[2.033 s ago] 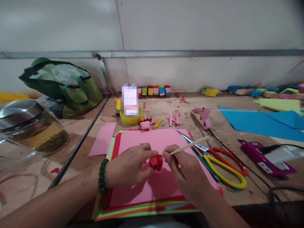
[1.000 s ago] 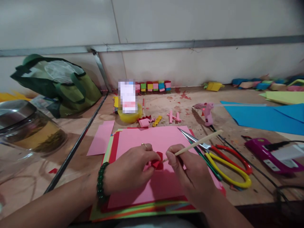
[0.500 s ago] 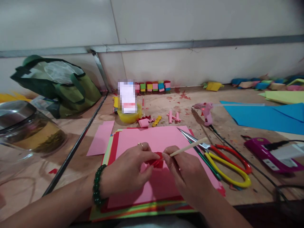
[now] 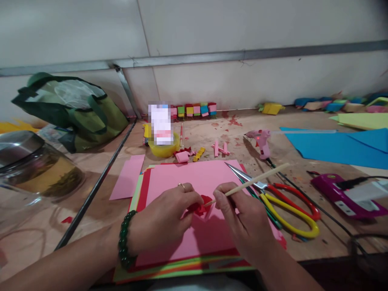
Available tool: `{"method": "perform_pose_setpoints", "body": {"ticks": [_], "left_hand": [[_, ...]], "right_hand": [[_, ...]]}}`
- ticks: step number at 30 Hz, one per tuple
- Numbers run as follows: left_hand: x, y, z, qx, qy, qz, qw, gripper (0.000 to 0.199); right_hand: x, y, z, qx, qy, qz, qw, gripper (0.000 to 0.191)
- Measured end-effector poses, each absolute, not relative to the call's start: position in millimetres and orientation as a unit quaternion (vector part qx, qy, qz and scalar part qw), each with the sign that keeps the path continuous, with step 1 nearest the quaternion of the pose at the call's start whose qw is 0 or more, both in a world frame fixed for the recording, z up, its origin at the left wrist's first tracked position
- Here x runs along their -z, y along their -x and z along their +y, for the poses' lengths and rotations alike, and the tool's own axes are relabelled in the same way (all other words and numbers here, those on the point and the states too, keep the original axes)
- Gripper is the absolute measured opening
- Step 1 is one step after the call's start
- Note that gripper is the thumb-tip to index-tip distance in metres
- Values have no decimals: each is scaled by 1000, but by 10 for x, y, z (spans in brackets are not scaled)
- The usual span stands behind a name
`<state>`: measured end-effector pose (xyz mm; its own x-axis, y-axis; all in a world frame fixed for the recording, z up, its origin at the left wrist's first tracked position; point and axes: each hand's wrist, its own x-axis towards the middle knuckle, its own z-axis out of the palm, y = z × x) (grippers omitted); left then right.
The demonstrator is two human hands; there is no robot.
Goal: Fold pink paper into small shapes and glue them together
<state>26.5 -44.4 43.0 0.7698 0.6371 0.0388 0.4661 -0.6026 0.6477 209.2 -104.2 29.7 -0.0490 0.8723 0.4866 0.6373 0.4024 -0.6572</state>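
My left hand (image 4: 169,216), with a ring and a green bead bracelet, pinches a small piece of red paper (image 4: 200,207) over the pink sheet. Between thumb and fingers of my right hand (image 4: 239,214) is a thin wooden stick (image 4: 257,178). Its lower tip touches the red paper, and the other end points up to the right. Under both hands lies a pink sheet (image 4: 169,176) on top of a stack of coloured paper. Scissors (image 4: 291,206) with red and yellow handles rest on the stack's right edge, beside my right hand.
A pink glue gun (image 4: 263,141) and a purple power strip (image 4: 333,196) lie to the right, with blue paper (image 4: 336,147) behind. A phone (image 4: 162,125) leans on a yellow tape roll (image 4: 162,149). On the left stand a glass jar (image 4: 45,173) and a green bag (image 4: 97,117).
My right hand has tilted the stick so that its lower tip now meets the red paper and more of its length shows. The red paper looks more curled. My left hand stays nearly in place.
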Motion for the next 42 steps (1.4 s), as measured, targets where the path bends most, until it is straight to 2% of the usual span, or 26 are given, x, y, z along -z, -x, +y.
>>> {"method": "perform_pose_setpoints", "body": {"ticks": [10,14,15,18,20,26,34,38,42], "left_hand": [[-479,-257,-484,-103,-894,304,314,31],[-408,-274,-424,-122,-886,286,344,65],[-369,-283,-401,-129,-883,283,352,65],[-246,-315,-348,-140,-872,280,377,38],[-194,-331,-338,-148,-864,291,383,31],[-193,-334,-374,-159,-857,312,378,29],[-164,-311,-412,-160,-863,312,364,34],[-140,-307,-420,-152,-866,312,360,33],[-137,-309,-424,-154,-866,312,360,33]], "right_hand": [[-276,-2068,-1037,-180,543,-723,388,19],[-275,-2049,-1029,-138,524,-751,376,19],[-271,-2044,-1027,-126,523,-756,373,19],[-260,-2033,-1026,-95,519,-766,367,18],[-262,-2030,-1028,-75,518,-770,366,18],[-312,-2028,-1025,-50,520,-773,360,20],[-347,-2062,-1035,-84,529,-754,379,20],[-332,-2051,-1023,-115,528,-761,359,20],[-318,-2029,-1014,-67,529,-770,351,19]]}}
